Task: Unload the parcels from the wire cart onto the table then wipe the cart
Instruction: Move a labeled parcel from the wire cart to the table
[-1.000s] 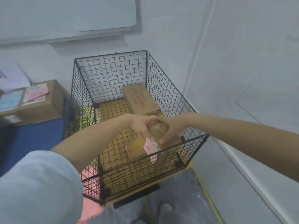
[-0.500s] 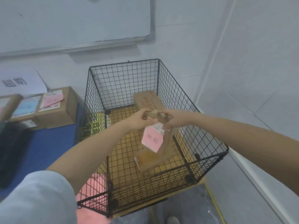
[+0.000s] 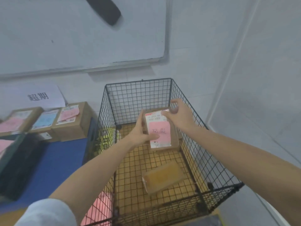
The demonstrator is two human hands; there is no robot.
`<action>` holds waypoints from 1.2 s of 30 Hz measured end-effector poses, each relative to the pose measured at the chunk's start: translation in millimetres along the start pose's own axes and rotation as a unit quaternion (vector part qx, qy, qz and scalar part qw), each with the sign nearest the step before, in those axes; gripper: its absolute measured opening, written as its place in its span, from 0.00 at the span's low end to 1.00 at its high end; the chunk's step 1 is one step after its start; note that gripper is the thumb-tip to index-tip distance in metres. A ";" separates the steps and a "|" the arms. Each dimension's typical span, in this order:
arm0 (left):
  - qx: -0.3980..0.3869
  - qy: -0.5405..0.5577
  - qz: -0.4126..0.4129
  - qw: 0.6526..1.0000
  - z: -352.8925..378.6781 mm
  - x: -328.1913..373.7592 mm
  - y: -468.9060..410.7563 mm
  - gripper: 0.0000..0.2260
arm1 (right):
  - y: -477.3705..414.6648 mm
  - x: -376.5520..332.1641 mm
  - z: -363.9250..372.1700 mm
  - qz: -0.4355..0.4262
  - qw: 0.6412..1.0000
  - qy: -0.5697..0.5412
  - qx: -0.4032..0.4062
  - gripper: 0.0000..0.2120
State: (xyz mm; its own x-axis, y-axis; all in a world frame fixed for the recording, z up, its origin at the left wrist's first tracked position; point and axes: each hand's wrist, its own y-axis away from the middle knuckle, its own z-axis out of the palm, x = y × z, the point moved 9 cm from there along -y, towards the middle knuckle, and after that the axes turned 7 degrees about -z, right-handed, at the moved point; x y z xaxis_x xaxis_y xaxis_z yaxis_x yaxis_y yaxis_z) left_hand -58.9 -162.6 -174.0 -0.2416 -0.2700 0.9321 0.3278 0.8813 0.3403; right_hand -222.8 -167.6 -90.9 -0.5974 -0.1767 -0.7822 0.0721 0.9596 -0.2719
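The cart (image 3: pixel 146 101) stands in the corner, and the blue tabletop (image 3: pixel 61 159) lies just to its left with three labelled boxes (image 3: pixel 71 123) at its far edge.

The change is in the parcel (image 3: pixel 160 130). A second ago it sat low near the cart's front, gripped at its top by both hands; half a second ago it was tipped up on end. Now it is lifted clear of the cart floor and held up near rim height, its pink label facing the camera. That suggests the lift is done and the carry to the tabletop is next.

The left hand (image 3: pixel 140 134) is closed on the parcel's left edge, thumb across the label. The right hand (image 3: pixel 178 114) touches the top right corner with fingers loosely spread; it looks to be steadying or letting go, and I cannot tell which.

A second parcel (image 3: pixel 162 178), hidden earlier under the lifted one, now shows lying flat on the floor near the front. A third may sit behind the held one, mostly hidden. So unloading is partway, and wiping has not begun.
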 end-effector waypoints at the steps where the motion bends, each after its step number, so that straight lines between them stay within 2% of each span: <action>1: 0.012 0.021 -0.003 1.000 -3.5 0.5 -1.5 0.55 | 0.3 -0.1 4.2 0.003 1.000 -0.012 -0.011 0.25; 6: 0.034 0.020 0.001 0.999 -11.7 11.4 -3.6 0.57 | 3.8 4.3 30.9 -0.005 0.995 -0.005 -0.101 0.33; 10: 0.030 -0.059 -0.002 0.998 -0.9 14.5 3.2 0.62 | -3.2 11.9 33.4 -0.002 0.994 0.017 -0.110 0.39; 14: 0.007 -0.077 0.017 0.997 7.1 20.5 4.1 0.64 | -7.5 14.2 35.9 0.007 0.992 -0.003 -0.123 0.39; 17: 0.037 -0.075 0.040 0.996 5.4 29.3 7.1 0.59 | -11.7 13.7 36.3 0.014 0.993 -0.007 -0.119 0.39; 21: 0.103 -0.093 0.081 0.987 -5.4 38.5 8.0 0.50 | -17.3 20.1 29.0 0.040 0.996 -0.022 -0.075 0.38; 24: 0.110 -0.094 0.078 0.986 -8.5 36.7 4.8 0.44 | -18.9 26.8 27.9 0.072 0.995 -0.034 -0.056 0.37; 30: 0.067 -0.094 0.042 0.992 -10.2 32.8 2.9 0.47 | -19.6 25.1 36.3 0.085 0.993 -0.019 -0.076 0.36; 36: 0.086 -0.094 0.021 0.992 -21.5 27.3 4.2 0.47 | -14.3 7.3 42.6 0.038 0.991 0.048 -0.122 0.35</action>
State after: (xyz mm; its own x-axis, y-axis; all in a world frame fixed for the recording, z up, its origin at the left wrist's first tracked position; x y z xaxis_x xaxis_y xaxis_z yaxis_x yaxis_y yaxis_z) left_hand -44.5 -174.6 -144.5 -0.4024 -0.1686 0.8998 0.1852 0.9476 0.2603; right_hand -194.2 -192.0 -116.6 -0.6722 -0.0917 -0.7347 -0.0679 0.9958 -0.0621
